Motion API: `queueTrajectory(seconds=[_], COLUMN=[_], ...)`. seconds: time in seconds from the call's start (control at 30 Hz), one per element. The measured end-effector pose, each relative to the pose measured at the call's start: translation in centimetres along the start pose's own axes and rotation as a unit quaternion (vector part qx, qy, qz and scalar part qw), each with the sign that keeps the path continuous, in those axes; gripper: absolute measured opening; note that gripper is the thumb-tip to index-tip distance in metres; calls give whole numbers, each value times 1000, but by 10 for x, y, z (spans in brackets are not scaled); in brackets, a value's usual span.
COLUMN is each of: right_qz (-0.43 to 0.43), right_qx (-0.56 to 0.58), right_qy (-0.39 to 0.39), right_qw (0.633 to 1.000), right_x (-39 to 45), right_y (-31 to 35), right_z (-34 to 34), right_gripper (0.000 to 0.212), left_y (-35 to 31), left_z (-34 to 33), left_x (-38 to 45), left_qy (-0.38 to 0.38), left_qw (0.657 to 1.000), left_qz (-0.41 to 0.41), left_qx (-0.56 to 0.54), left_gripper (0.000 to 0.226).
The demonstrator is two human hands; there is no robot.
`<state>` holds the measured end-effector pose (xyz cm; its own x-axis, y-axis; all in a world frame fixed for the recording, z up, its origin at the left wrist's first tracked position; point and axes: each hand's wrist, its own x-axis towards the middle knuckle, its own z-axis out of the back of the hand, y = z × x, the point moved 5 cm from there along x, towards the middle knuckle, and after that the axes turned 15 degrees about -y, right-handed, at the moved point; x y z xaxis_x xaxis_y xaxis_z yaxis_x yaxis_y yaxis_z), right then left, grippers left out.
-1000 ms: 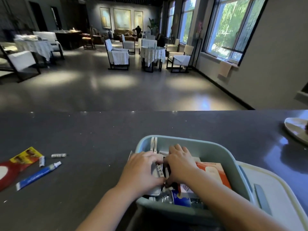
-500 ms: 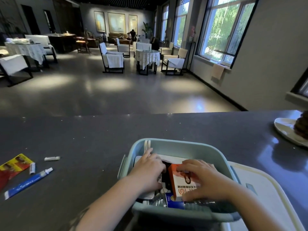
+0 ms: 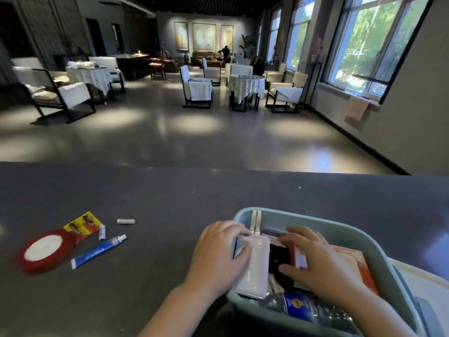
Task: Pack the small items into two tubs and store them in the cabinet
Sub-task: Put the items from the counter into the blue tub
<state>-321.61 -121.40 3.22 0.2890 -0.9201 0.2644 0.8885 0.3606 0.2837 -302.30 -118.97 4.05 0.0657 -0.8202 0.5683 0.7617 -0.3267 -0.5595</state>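
Right hand (image 3: 320, 261) is covering orange box (image 3: 364, 268), gripping its end; left hand (image 3: 218, 256) is gripping white case (image 3: 255, 266) in tub (image 3: 340, 229); bottle label (image 3: 297, 306) is blurring, unreadable.

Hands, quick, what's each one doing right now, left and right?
Left hand: grips the white case at the tub's left wall.
Right hand: fingers curled on the orange-and-white box inside the tub.

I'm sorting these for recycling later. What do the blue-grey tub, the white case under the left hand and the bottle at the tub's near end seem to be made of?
Tub: probably moulded plastic, matte, with a rounded, even rim.
White case: looks like glossy hard plastic; light glints along its smooth rounded edges.
Bottle: likely clear thin plastic, ribbed, with a blue printed label.
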Motion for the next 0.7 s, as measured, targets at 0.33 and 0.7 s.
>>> queueTrajectory(seconds=[0.33, 0.7], right_qz=[99, 88], right_qx=[280, 90], right_qy=[-40, 104], right_qw=[954, 987], right_x=[51, 193], right_y=[246, 313], right_z=[-109, -244], right_gripper=[30, 37], left_y=[189, 306], left_z=[126, 155], left_x=[-51, 0], left_qy=[-126, 36], left_qw=[962, 954], left_qz=[225, 166], left_qx=[92, 246], left_gripper=[27, 35])
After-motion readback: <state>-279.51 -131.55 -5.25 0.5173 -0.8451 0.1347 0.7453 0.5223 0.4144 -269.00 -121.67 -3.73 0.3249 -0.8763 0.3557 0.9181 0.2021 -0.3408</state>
